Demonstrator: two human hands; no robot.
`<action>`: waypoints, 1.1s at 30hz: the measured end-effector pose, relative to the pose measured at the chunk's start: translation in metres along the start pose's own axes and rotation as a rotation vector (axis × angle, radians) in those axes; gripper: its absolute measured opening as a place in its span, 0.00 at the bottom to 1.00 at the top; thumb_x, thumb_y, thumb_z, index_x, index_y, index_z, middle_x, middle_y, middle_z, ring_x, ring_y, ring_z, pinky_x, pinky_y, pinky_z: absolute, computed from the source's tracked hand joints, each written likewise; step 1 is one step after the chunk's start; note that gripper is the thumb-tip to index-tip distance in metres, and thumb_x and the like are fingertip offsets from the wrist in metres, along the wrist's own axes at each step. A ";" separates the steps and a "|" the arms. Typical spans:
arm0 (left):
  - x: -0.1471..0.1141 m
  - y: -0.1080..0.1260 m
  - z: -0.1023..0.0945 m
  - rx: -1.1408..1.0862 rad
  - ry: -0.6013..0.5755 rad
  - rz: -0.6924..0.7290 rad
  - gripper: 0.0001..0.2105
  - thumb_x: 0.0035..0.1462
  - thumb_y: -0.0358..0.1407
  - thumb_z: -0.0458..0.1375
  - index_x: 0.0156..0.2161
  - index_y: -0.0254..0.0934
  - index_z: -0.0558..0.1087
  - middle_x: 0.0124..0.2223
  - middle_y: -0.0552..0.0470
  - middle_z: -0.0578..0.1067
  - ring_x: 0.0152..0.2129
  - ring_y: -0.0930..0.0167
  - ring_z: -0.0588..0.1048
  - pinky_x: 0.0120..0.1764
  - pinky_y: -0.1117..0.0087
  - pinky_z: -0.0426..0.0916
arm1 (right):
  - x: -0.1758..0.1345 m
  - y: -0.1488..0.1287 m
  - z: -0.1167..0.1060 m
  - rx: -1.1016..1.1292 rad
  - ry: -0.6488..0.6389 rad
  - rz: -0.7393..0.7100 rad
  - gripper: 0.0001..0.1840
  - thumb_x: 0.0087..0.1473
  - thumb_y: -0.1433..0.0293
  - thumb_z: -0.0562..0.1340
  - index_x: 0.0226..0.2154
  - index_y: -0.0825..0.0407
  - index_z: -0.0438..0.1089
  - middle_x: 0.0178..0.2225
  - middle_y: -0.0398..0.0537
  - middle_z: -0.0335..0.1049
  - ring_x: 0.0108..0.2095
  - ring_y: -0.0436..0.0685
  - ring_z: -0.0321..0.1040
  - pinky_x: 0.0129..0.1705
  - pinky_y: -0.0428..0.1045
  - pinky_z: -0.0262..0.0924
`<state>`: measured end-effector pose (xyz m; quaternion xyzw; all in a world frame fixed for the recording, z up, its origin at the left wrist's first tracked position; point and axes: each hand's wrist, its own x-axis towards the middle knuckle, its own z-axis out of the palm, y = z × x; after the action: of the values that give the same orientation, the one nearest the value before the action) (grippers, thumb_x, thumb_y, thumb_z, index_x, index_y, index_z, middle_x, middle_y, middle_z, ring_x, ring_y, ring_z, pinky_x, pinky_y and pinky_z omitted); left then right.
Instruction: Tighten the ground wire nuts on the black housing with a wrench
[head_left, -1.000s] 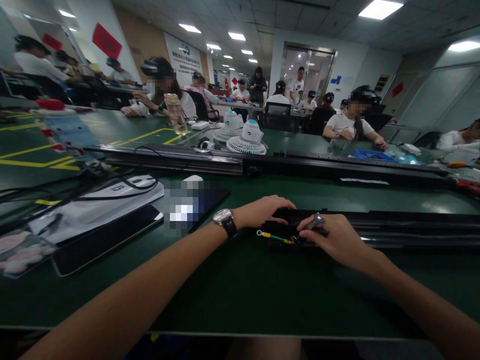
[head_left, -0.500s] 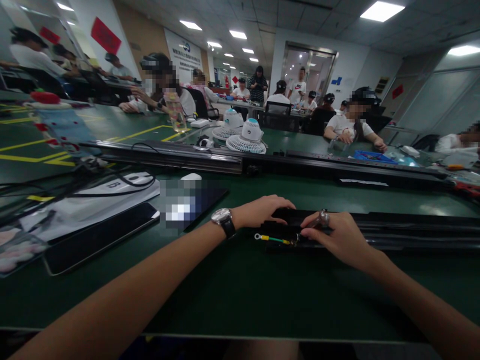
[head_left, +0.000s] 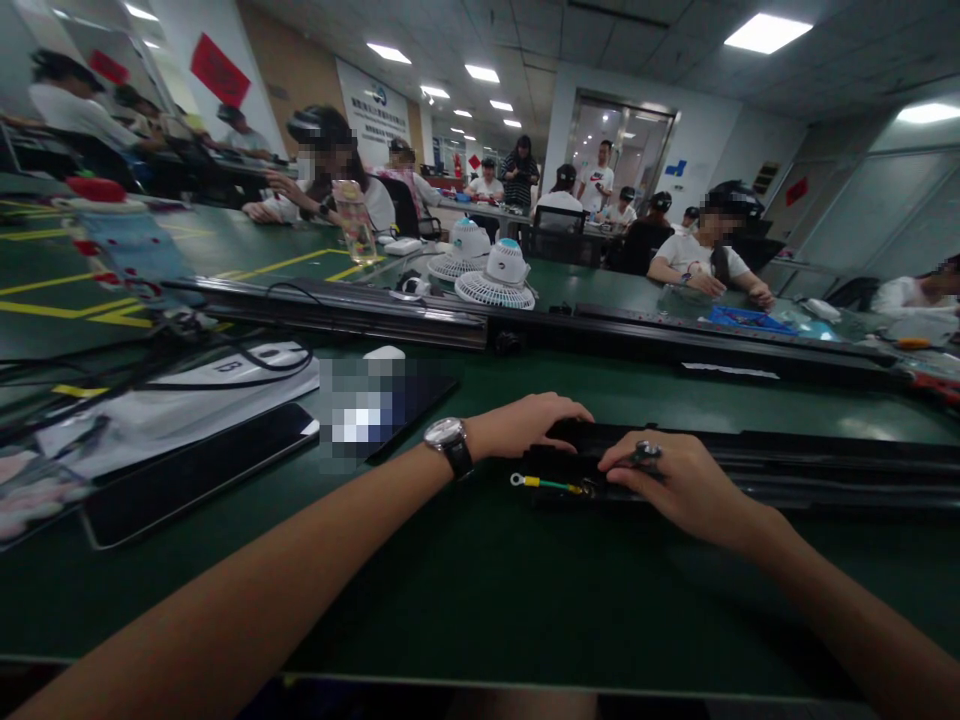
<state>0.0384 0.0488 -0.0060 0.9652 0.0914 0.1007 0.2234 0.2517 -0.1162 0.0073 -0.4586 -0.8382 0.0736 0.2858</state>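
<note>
A long black rail (head_left: 787,462) lies across the right half of the green table. My left hand (head_left: 534,422), with a watch on its wrist, grips the rail's near-left end between thumb and fingers. Over the rail's channel, my right hand (head_left: 671,475) is closed in a pinch; what its fingertips hold, if anything, is too dark to make out. A ring sits on one of its fingers. From the rail's end sticks a short green-and-yellow wire (head_left: 551,484) with a metal ring terminal, just left of my right fingertips.
Left of my arm lie a dark tablet (head_left: 202,475), a white plastic bag (head_left: 187,410) and black cables. A second long rail (head_left: 675,335) runs across the table behind, with white fans (head_left: 499,275) beyond it. Several people sit at tables farther off.
My right hand has shifted slightly, its wrist turned and fingertips a little lower over the channel. My left hand stays on the rail's end. The view has tilted slightly.
</note>
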 end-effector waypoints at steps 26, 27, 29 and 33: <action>0.000 0.003 0.000 0.010 0.009 -0.005 0.18 0.64 0.38 0.63 0.58 0.43 0.70 0.54 0.49 0.76 0.49 0.65 0.73 0.51 0.64 0.65 | -0.003 -0.002 0.005 0.012 0.109 0.058 0.05 0.64 0.67 0.65 0.38 0.48 0.77 0.37 0.42 0.82 0.36 0.53 0.79 0.41 0.48 0.69; 0.000 0.002 0.000 0.010 0.010 -0.005 0.19 0.64 0.39 0.63 0.58 0.43 0.70 0.54 0.48 0.76 0.49 0.65 0.73 0.51 0.64 0.64 | -0.003 -0.002 0.005 0.010 0.107 0.054 0.05 0.64 0.66 0.64 0.38 0.48 0.77 0.36 0.42 0.82 0.35 0.53 0.79 0.40 0.49 0.69; 0.000 0.002 0.000 0.011 0.013 -0.007 0.19 0.64 0.39 0.63 0.58 0.43 0.70 0.54 0.48 0.76 0.49 0.64 0.73 0.51 0.64 0.64 | -0.003 -0.002 0.005 0.004 0.100 0.048 0.05 0.64 0.66 0.64 0.38 0.48 0.77 0.36 0.42 0.82 0.35 0.53 0.79 0.40 0.49 0.69; -0.001 0.002 0.000 0.009 0.011 -0.011 0.19 0.64 0.40 0.63 0.58 0.42 0.70 0.54 0.48 0.76 0.49 0.64 0.73 0.51 0.64 0.64 | -0.003 -0.001 0.006 -0.006 0.075 0.040 0.06 0.64 0.65 0.64 0.38 0.48 0.77 0.37 0.43 0.82 0.35 0.54 0.79 0.40 0.49 0.69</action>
<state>0.0381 0.0467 -0.0046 0.9651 0.0986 0.1042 0.2190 0.2491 -0.1191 0.0019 -0.4788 -0.8176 0.0594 0.3142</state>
